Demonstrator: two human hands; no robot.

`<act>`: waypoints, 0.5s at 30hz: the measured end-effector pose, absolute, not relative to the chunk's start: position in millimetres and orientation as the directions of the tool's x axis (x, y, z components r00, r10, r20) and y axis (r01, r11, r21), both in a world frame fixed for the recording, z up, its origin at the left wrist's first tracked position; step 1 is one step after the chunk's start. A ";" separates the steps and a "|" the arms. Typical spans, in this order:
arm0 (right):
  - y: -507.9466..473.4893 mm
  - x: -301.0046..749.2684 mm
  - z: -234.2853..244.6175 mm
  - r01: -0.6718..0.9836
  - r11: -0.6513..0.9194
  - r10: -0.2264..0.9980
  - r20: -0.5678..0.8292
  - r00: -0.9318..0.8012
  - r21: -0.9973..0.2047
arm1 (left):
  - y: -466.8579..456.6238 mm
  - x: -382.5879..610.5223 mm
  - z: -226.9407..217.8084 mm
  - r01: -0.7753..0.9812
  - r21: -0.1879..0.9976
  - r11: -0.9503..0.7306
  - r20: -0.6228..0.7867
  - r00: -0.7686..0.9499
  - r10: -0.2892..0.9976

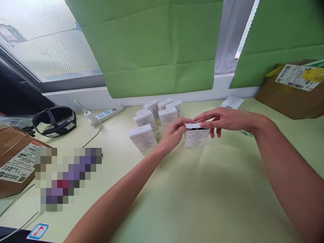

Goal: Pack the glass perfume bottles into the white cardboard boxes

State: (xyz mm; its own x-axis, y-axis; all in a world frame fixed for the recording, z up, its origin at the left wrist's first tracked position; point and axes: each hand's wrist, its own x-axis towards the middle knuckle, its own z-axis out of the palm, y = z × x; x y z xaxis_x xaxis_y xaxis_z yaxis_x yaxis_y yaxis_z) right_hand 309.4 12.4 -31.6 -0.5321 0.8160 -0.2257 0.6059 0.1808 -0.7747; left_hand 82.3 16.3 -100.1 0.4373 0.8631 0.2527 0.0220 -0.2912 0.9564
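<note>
A small white box [196, 138] printed with fine text stands upright on the table between my hands. Its top flap is slightly raised, and a dark gap shows beneath it. My left hand [174, 132] grips the box's left upper edge with thumb and fingers. From the other side, my right hand [219, 120] holds the flap and the upper right corner, some fingers hanging behind the box. Just left of my left hand stands a similar white box [143, 137]. Several more, including another white box [168, 118], stand grouped behind it.
A power strip [110, 114] with a cable and a black headband device [54, 121] lie at the back left. Cardboard boxes stand at left [15, 158] and right [291, 98]. A flat white pack [233, 102] lies near the wall. A pixelated patch covers something at left.
</note>
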 end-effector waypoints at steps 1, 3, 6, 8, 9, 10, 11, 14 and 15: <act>12.4 308.8 -31.2 0.611 0.185 0.817 -0.226 -0.531 -0.770 | 17.2 81.7 -100.5 0.013 0.960 -0.281 0.247 0.443 0.862; 12.3 308.0 -30.8 0.616 0.188 0.819 -0.224 -0.528 -0.765 | 19.5 80.4 -101.5 -0.018 0.969 -0.248 0.228 0.461 0.858; 11.6 307.7 -30.7 0.625 0.188 0.823 -0.226 -0.521 -0.757 | 22.8 77.4 -102.0 -0.053 0.981 -0.187 0.188 0.498 0.847; 10.7 307.9 -30.5 0.640 0.189 0.827 -0.231 -0.512 -0.745 | 23.9 75.2 -100.9 -0.054 0.985 -0.164 0.168 0.522 0.836; 10.3 308.1 -30.4 0.650 0.189 0.830 -0.233 -0.506 -0.736 | 24.1 74.2 -100.0 -0.056 0.986 -0.159 0.164 0.532 0.831; 9.9 308.3 -30.3 0.662 0.191 0.834 -0.235 -0.498 -0.725 | 24.1 73.4 -99.0 -0.062 0.986 -0.158 0.166 0.539 0.826; 9.6 308.5 -30.3 0.673 0.192 0.838 -0.237 -0.491 -0.714 | 23.9 72.8 -98.1 -0.072 0.985 -0.159 0.172 0.543 0.822; 9.2 308.7 -30.3 0.692 0.194 0.844 -0.242 -0.479 -0.695 | 22.8 71.8 -95.9 -0.090 0.981 -0.172 0.193 0.551 0.812; 9.2 308.7 -30.4 0.692 0.194 0.843 -0.242 -0.480 -0.695 | 22.3 71.7 -95.4 -0.079 0.980 -0.185 0.198 0.551 0.811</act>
State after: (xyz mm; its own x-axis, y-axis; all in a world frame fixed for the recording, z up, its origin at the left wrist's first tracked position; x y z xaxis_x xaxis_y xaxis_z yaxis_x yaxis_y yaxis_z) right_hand 308.7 9.2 -30.4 -0.4801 0.8431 -0.2424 0.6922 0.1944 -0.6950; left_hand 71.7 22.3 -95.4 0.5509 0.8108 0.1977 -0.0793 -0.1849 0.9795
